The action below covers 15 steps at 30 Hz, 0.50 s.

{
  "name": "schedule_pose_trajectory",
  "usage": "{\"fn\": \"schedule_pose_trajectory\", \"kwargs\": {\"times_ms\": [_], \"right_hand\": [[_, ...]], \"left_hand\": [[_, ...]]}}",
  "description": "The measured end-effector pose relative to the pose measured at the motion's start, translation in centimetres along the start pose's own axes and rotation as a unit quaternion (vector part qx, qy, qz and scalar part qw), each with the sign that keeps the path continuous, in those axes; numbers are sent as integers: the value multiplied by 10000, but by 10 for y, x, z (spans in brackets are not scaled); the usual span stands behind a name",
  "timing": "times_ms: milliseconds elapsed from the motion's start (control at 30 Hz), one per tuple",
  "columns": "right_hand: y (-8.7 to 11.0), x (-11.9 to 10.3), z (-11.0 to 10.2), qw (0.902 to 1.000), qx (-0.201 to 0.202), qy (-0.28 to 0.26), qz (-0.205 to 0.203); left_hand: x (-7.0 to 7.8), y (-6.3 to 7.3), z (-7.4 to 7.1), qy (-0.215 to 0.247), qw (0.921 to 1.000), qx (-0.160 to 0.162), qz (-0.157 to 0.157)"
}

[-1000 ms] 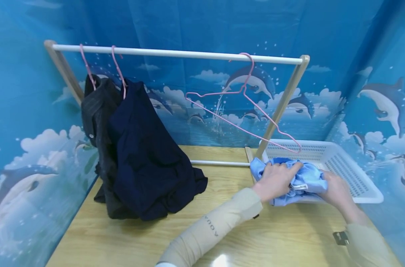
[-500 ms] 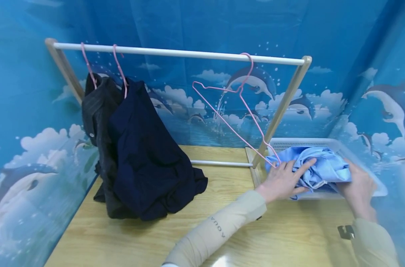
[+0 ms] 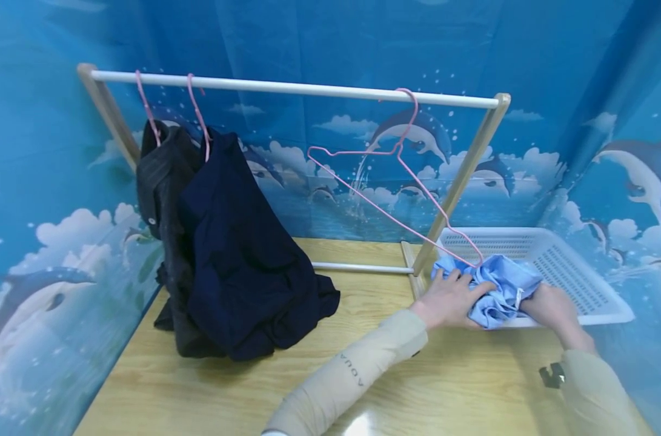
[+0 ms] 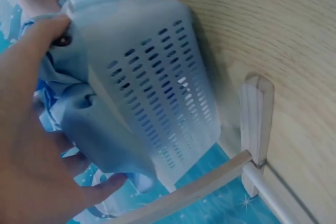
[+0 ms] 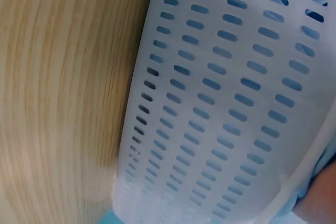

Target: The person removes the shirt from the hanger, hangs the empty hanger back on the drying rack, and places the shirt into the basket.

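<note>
The blue garment is at the lower right of the frame, bunched between both hands over the near left edge of the white basket. The left hand maintains a partly closed grip, with cloth between thumb and fingers. The fingers of the right hand are hidden by cloth; the state of that grip cannot be told. Compared with half a second ago, the right hand is further inward and the bundle is tighter (the lower corner of the pink hanger has also shifted right; contact with the cloth cannot be confirmed). Judgement: the garment is being gathered by hand and is not fitted to the hanger, which hangs bare from the white rail.
</note>
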State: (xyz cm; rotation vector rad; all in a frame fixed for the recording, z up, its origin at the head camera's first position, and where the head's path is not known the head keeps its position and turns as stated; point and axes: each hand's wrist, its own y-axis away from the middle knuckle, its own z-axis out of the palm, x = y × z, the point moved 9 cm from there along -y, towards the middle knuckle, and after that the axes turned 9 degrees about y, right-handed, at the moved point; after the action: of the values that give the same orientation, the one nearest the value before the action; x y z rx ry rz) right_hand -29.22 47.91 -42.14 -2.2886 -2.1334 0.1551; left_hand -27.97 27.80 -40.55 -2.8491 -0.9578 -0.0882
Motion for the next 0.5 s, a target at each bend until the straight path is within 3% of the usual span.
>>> {"fn": "schedule_pose_trajectory", "kwargs": {"times_ms": [233,367,500], "right_hand": [[3,-24,1,9997,-14,-35,-245],[5,-34,2,9991,-65,-163,-394],[9,-36,-4,9971,226,-596,-415]], "left_hand": [[-4,4,-7,-123,9996,-22,247],[-9,4,-16,-43,9992,286,274],[-11,3,-33,144,9971,710,223]]}}
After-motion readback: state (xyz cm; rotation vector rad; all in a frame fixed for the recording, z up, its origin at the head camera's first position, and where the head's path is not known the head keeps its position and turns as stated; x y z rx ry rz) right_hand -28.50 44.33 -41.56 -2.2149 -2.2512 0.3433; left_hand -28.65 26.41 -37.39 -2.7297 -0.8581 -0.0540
